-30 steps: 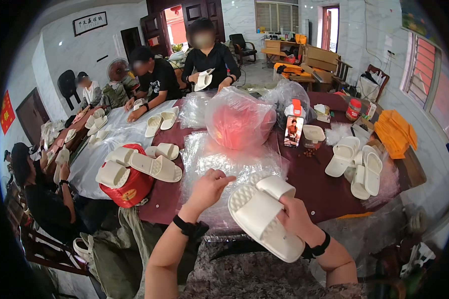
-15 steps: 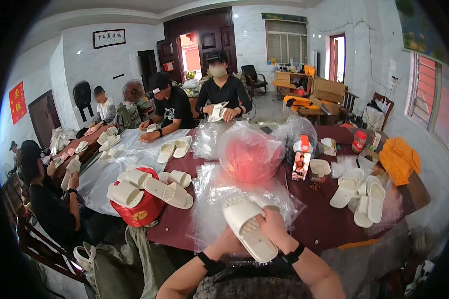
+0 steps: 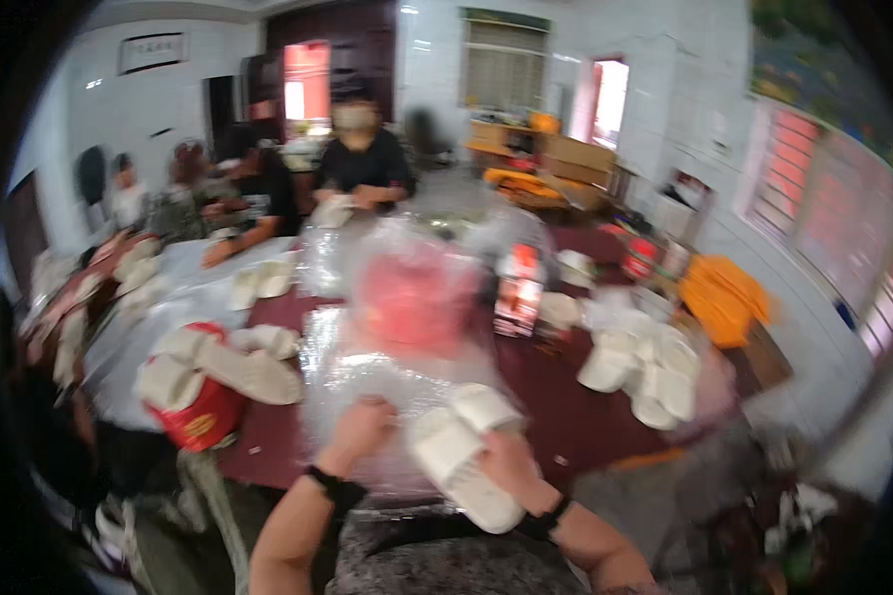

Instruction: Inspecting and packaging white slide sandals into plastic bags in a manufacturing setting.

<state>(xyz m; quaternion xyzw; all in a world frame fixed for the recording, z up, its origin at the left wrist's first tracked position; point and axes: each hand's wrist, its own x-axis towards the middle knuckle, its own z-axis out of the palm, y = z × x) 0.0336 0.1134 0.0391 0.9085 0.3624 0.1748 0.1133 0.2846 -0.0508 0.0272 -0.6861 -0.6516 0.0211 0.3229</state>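
Note:
A pair of cream slippers (image 3: 445,444) is in my right hand (image 3: 509,464), held sole to the side above the table's near edge. The two lie against each other, and my fingers wrap round the straps. My left hand (image 3: 363,428) is apart from them, over a stack of clear plastic bags (image 3: 337,367). Blur smears its fingers, so whether it touches or grips a bag does not show. Behind the stack sits a red bundle under clear plastic (image 3: 417,297).
A red round container (image 3: 193,416) with cream slippers on top stands at left. More slippers (image 3: 655,372) lie at right, beside an orange cloth (image 3: 724,297). A phone (image 3: 517,297) stands lit mid-table. Several people sit or stand around, one masked person (image 3: 362,164) opposite.
My left hand has let go of the slippers and moved left over the bags. My right hand keeps them. The whole view has swung to the right and blurred.

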